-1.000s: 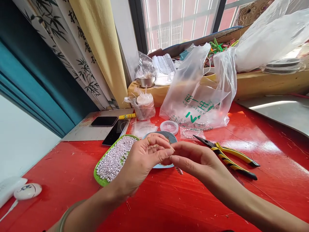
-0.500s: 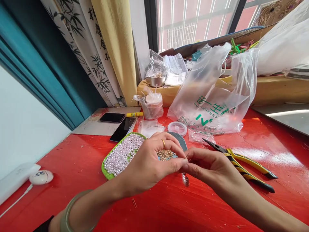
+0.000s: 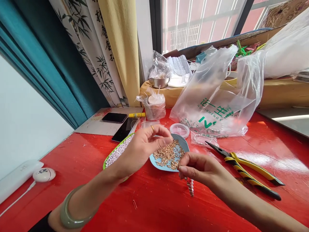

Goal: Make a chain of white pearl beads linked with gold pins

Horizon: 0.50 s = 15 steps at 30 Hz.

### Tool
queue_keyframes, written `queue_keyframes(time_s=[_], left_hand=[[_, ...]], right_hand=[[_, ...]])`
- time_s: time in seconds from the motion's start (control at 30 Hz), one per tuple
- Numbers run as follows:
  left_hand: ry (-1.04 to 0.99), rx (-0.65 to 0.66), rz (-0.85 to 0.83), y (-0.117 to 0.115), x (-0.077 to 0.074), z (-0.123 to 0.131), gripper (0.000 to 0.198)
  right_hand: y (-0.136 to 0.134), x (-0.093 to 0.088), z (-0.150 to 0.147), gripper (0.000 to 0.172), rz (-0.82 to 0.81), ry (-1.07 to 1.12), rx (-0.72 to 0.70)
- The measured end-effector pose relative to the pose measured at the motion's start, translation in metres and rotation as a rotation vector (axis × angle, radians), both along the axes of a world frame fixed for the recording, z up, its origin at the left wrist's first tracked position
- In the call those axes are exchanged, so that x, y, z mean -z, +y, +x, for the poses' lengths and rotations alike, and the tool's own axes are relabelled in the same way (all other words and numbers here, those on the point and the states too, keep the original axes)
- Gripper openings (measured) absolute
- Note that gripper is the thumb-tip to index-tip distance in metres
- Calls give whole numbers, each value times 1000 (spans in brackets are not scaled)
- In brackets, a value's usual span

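Nearest to you, the bead strand [image 3: 191, 188] hung below your right hand [image 3: 201, 166], whose thumb and finger seemed pinched on its top. Your left hand [image 3: 142, 145], well apart from it, had its fingertips together; whether they held a thread, I could not tell. A firm right pinch and slow left movement seemed best, because the blue dish [image 3: 166, 169] of gold beads [image 3: 166, 154] lay just behind and could be knocked.
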<state>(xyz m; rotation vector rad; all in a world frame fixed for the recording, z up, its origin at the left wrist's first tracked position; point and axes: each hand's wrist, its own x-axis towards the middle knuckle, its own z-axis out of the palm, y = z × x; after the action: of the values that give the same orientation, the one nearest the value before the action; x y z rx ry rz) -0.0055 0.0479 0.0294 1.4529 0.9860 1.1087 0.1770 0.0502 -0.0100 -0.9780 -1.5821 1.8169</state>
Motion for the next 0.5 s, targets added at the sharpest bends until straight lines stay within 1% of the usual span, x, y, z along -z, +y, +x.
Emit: queue_keyframes(time_s=[0.07, 0.13, 0.17, 0.27, 0.37, 0.5], left_hand=[[33, -83, 49, 5, 0, -4, 10], [120, -123, 97, 10, 0, -9, 11], [188, -116, 110, 13, 1, -12, 11], [440, -42, 103, 21, 6, -18, 9], [647, 27, 109, 26, 18, -20, 12], [956, 87, 179, 29, 34, -15, 17]], right_hand=[[1, 0, -1, 29, 2, -9, 51], [1, 0, -2, 26, 6, -15, 86], [2, 0, -2, 26, 9, -21, 101], [2, 0, -1, 24, 46, -39, 154], [3, 1, 0, 22, 84, -45, 201], [5, 3, 1, 21, 90, -52, 225]])
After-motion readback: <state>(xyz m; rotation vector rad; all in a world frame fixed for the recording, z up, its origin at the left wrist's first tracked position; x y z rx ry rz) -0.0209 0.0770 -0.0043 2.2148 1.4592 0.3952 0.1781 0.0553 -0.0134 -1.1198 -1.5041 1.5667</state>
